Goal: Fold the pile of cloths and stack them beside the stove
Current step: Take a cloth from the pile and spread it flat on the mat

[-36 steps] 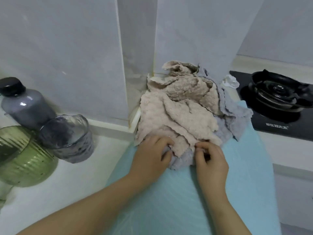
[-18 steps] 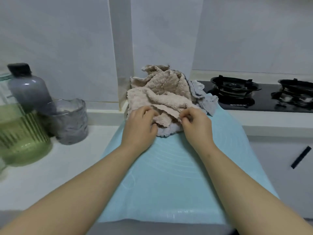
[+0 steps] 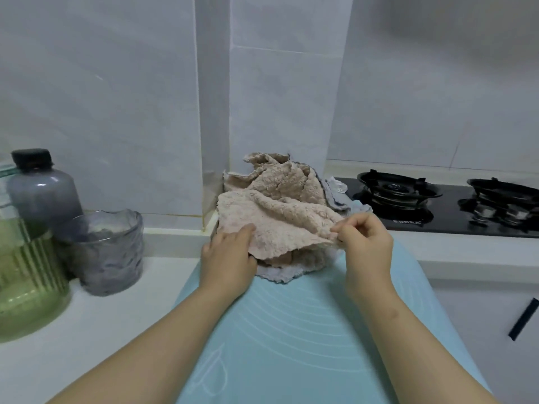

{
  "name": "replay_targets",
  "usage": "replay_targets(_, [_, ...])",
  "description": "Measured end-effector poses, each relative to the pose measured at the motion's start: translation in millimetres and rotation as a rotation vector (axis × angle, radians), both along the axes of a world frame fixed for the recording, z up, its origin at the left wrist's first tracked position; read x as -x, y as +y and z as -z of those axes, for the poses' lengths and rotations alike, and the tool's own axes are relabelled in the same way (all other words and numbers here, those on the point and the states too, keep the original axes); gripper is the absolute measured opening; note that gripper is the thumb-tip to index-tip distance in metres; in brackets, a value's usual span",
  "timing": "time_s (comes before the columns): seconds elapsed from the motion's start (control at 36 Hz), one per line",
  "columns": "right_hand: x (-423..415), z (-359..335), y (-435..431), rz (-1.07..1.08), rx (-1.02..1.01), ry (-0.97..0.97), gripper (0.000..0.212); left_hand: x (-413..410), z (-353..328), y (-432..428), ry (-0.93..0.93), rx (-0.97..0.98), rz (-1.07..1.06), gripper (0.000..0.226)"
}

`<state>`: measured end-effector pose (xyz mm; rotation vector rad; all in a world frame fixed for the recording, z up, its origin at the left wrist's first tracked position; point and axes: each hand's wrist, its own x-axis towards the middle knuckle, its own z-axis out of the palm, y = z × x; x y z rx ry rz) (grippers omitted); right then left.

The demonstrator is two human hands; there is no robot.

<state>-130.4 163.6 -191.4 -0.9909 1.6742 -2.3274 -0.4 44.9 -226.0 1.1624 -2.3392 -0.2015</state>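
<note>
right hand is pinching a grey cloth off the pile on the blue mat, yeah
Not quite: the cloth that the right hand pinches is beige, not grey, as the head view shows. The rest holds: it lies atop the pile on the blue mat.

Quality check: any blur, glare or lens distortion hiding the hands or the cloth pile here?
Head view: soft, even light, no harsh shadows; slightly soft focus, yet the left hand, right hand and beige cloth read clearly. Head view: wide-angle bending curves the edges of the blue mat; the black stove top mirrors its burners, hiding nothing.
</note>
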Motion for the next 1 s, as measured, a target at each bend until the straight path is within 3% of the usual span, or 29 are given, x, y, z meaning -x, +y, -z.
replay_targets(0.06, [-0.6, -0.2, 0.1, -0.016, -0.012, 0.009, 0.032, -2.8, -2.5, -4.1, 0.046, 0.046, 0.011, 0.029])
replay_targets(0.11, [1.4, 0.5, 0.3, 0.015, -0.054, 0.030, 0.031, -7.8, -8.6, -7.4, 0.176, 0.000, 0.020, 0.022])
replay_targets(0.22, [7.2, 5.1, -1.5, 0.075, -0.246, 0.113, 0.027, -22.2, -24.0, -5.7, 0.390, -0.057, 0.088, 0.018])
replay_targets(0.33, [6.5, 7.1, -2.3, -0.019, -0.391, 0.164, 0.025, -33.5, -35.7, 4.1, 0.475, -0.114, 0.150, 0.023])
replay_targets(0.44, [3.2, 0.9, 3.7, -0.218, -0.296, 0.124, 0.014, -47.3, -44.1, 9.2, 0.325, -0.349, 0.375, 0.029])
replay_targets(0.56, [6.7, -7.4, 13.5, -0.484, -0.132, 0.015, 0.013, -59.0, -48.9, 13.9, 0.046, -0.667, 0.600, 0.013])
replay_targets(0.61, [8.7, -8.2, 14.7, -0.444, -0.120, -0.015, 0.009, -61.5, -46.3, 13.0, 0.062, -0.811, 0.648, 0.031])
replay_targets(0.64, [9.9, -5.5, 13.5, -0.352, -0.158, 0.002, 0.012, -61.2, -45.4, 14.6, 0.136, -0.852, 0.644, 0.030])
replay_targets(0.69, [13.3, 3.1, 10.4, -0.121, -0.297, 0.093, 0.021, -55.1, -43.4, 15.8, 0.397, -0.832, 0.566, 0.006])
replay_targets(0.75, [12.4, 6.8, 8.6, 0.017, -0.442, 0.177, 0.017, -46.5, -37.7, 12.8, 0.621, -0.593, 0.393, 0.020])
replay_targets(0.78, [12.1, 8.3, 7.6, 0.038, -0.508, 0.226, 0.013, -42.8, -35.8, 10.7, 0.645, -0.413, 0.294, 0.023])
replay_targets(0.86, [7.7, 10.4, 4.1, -0.033, -0.631, 0.334, 0.013, -37.5, -31.4, 8.0, 0.449, -0.090, 0.212, 0.022])
replay_targets(0.94, [6.4, 13.4, -0.3, -0.064, -0.763, 0.421, 0.035, -31.6, -17.3, 1.7, 0.166, -0.047, 0.273, 0.058])
replay_targets(1.0, [5.6, 12.6, -0.8, -0.061, -0.817, 0.467, 0.034, -28.8, -12.9, 1.6, 0.081, -0.092, 0.253, 0.073])
